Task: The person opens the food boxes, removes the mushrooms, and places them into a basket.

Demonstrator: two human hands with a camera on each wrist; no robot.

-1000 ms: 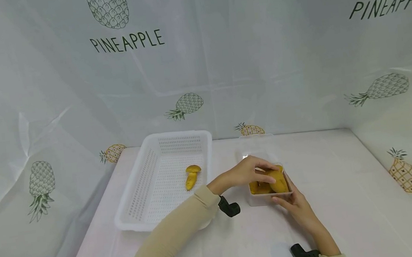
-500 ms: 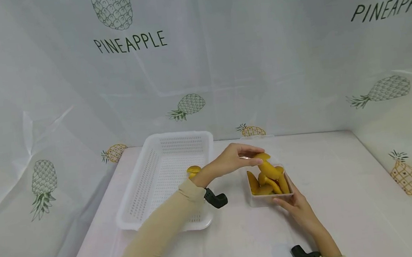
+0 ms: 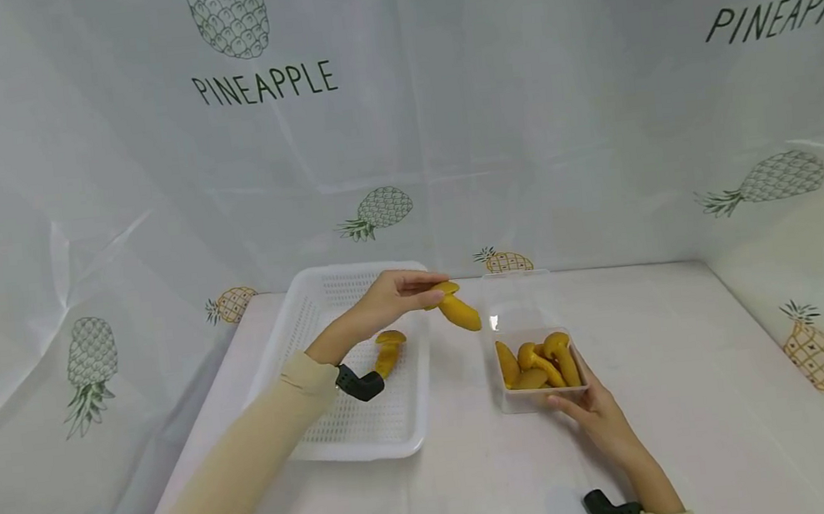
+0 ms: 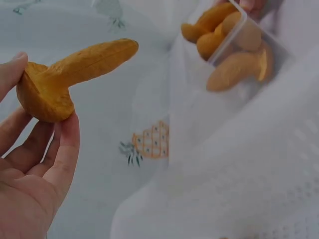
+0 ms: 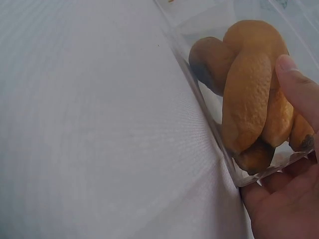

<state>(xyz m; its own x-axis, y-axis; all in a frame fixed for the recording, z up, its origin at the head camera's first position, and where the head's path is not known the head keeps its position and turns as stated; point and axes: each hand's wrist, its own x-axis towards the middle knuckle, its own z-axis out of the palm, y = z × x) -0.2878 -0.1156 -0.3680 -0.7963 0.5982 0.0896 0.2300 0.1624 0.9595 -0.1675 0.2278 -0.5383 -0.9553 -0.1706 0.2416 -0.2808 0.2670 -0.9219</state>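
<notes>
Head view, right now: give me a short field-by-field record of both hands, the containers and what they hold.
left hand: pinches a raised mushroom by its cap
right hand: grips the clear box at its right side
clear box: lid open, several mushrooms inside
white basket: left of the box, one lone mushroom visible in it

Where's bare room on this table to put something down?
Bare table lies right of the clear box and right hand; also between the basket and that hand. Crowded: the box, holding yellow mushrooms, and above the basket-box gap, where the left hand holds another mushroom.
</notes>
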